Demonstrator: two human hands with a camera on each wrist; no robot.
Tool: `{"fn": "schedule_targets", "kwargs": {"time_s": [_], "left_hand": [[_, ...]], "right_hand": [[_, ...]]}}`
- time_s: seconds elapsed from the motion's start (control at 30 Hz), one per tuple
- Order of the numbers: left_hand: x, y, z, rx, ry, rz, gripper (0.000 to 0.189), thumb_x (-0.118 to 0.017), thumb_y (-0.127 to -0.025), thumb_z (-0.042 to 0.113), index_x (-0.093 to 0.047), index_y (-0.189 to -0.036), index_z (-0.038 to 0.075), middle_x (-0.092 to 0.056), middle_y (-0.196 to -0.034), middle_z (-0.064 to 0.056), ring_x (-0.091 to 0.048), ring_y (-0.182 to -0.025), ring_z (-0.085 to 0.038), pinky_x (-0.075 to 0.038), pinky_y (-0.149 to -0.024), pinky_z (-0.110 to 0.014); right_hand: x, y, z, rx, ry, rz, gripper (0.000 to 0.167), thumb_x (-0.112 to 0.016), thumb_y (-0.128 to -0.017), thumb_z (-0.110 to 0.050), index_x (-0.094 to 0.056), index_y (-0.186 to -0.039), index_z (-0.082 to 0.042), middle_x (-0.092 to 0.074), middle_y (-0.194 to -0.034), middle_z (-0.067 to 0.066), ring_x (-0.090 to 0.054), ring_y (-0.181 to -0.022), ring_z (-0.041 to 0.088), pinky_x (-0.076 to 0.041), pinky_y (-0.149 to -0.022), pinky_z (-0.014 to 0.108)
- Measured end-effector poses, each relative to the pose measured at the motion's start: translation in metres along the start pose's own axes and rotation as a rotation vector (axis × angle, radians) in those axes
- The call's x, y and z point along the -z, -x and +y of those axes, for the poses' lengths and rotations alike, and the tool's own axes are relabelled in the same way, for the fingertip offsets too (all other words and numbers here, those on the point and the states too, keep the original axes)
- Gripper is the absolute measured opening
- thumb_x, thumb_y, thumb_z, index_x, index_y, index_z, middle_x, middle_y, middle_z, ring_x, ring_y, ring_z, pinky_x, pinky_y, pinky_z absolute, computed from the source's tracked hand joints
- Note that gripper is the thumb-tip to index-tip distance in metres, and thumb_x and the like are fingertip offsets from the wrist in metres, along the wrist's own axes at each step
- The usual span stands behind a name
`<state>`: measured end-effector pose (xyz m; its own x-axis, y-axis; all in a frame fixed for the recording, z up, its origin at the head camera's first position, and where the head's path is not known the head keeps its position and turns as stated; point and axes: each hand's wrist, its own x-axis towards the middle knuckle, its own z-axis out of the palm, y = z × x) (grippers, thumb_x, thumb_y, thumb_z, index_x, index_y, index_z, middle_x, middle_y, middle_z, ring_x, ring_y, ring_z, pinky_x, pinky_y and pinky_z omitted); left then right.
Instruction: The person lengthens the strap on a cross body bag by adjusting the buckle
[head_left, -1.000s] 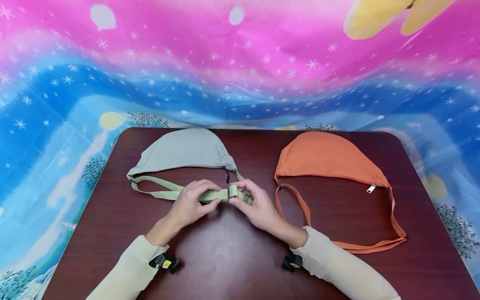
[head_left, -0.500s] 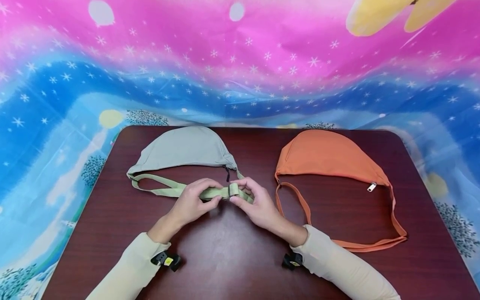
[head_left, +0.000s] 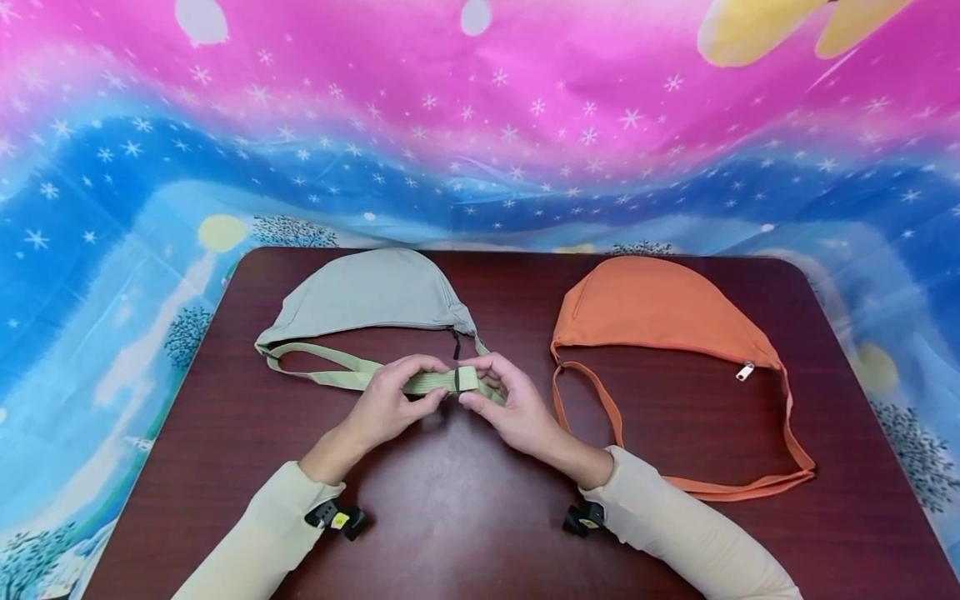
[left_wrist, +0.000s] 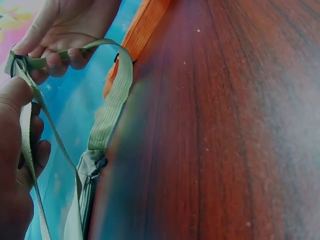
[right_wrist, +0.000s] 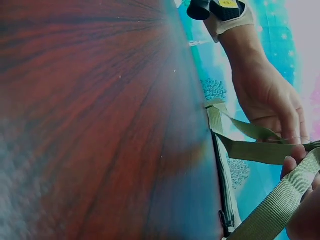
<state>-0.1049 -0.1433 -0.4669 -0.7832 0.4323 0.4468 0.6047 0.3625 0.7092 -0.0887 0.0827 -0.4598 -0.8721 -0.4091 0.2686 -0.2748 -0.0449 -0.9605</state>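
Observation:
A pale grey-green crescent bag (head_left: 367, 292) lies on the table at the left, with a green webbing strap (head_left: 322, 379) looping towards me. My left hand (head_left: 381, 408) pinches the strap between thumb and fingers, just left of a dark slider buckle (head_left: 458, 380). On the buckle's other side, my right hand (head_left: 517, 408) pinches the strap, where a short fold of webbing stands out of the slider. The left wrist view shows the strap (left_wrist: 112, 110) arching down from the hands to the bag's zipped end (left_wrist: 90, 170). Some fingertips are hidden behind the webbing.
An orange crescent bag (head_left: 652, 304) lies at the right, its silver zip pull (head_left: 745, 372) hanging and its orange strap (head_left: 750, 490) spread towards me near my right forearm. The dark red-brown table (head_left: 450, 533) ends at a patterned backdrop (head_left: 450, 125).
The fold of strap at the slider has turned flatter towards the head camera. Both hands keep their hold and have hardly moved. The head view has shifted very slightly.

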Motion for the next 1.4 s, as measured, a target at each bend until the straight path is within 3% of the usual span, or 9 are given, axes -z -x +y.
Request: {"fn": "schedule_targets", "kwargs": {"time_s": [0.17, 0.4, 0.63, 0.83, 1.17, 1.4], "left_hand": [[0.000, -0.002, 0.003, 0.002, 0.013, 0.018, 0.027, -0.080, -0.084, 0.002, -0.070, -0.109, 0.006, -0.072, -0.104, -0.005, -0.068, -0.098, -0.020, -0.051, -0.089, -0.031], [0.000, -0.003, 0.007, 0.010, 0.053, 0.020, 0.030, -0.080, -0.083, 0.000, -0.070, -0.111, 0.007, -0.072, -0.106, -0.005, -0.068, -0.100, -0.021, -0.051, -0.090, -0.033], [0.007, 0.008, -0.002, 0.012, -0.053, 0.021, 0.048, -0.089, -0.077, 0.008, -0.067, -0.120, 0.006, -0.069, -0.116, -0.006, -0.064, -0.106, -0.021, -0.050, -0.091, -0.035], [0.017, 0.017, -0.012, -0.003, -0.101, 0.057, 0.041, -0.089, -0.076, 0.003, -0.071, -0.113, 0.005, -0.070, -0.110, -0.005, -0.064, -0.102, -0.022, -0.046, -0.092, -0.030], [0.016, 0.011, -0.010, -0.022, -0.031, 0.060, 0.038, -0.087, -0.077, 0.001, -0.073, -0.111, 0.009, -0.071, -0.107, -0.005, -0.066, -0.099, -0.020, -0.046, -0.090, -0.021], [0.016, 0.009, -0.008, -0.014, -0.012, 0.076, 0.037, -0.087, -0.077, -0.001, -0.073, -0.110, 0.007, -0.070, -0.107, -0.006, -0.065, -0.100, -0.020, -0.046, -0.091, -0.018]], "right_hand": [[-0.001, 0.000, 0.002, -0.012, 0.003, 0.008, 0.039, -0.071, -0.091, 0.006, -0.056, -0.127, 0.011, -0.068, -0.104, 0.016, -0.063, -0.093, 0.013, -0.051, -0.084, 0.024], [-0.004, -0.001, 0.004, -0.074, -0.038, 0.020, 0.036, -0.070, -0.092, 0.007, -0.058, -0.126, 0.006, -0.067, -0.097, 0.015, -0.063, -0.081, 0.013, -0.051, -0.072, 0.022], [-0.004, 0.000, 0.003, -0.078, -0.035, 0.026, 0.034, -0.069, -0.092, 0.006, -0.058, -0.125, 0.005, -0.065, -0.094, 0.013, -0.062, -0.078, 0.014, -0.051, -0.067, 0.024], [-0.003, -0.001, 0.003, -0.071, -0.037, 0.033, 0.035, -0.069, -0.093, 0.007, -0.058, -0.126, 0.005, -0.065, -0.094, 0.013, -0.063, -0.078, 0.014, -0.052, -0.066, 0.024], [-0.008, -0.006, 0.003, -0.088, -0.044, 0.026, 0.037, -0.070, -0.093, 0.004, -0.057, -0.127, 0.005, -0.065, -0.093, 0.013, -0.063, -0.078, 0.016, -0.052, -0.067, 0.024], [-0.012, -0.013, 0.005, -0.076, 0.024, 0.010, 0.038, -0.072, -0.092, 0.001, -0.059, -0.128, 0.002, -0.065, -0.089, 0.011, -0.063, -0.074, 0.025, -0.052, -0.065, 0.027]]}}
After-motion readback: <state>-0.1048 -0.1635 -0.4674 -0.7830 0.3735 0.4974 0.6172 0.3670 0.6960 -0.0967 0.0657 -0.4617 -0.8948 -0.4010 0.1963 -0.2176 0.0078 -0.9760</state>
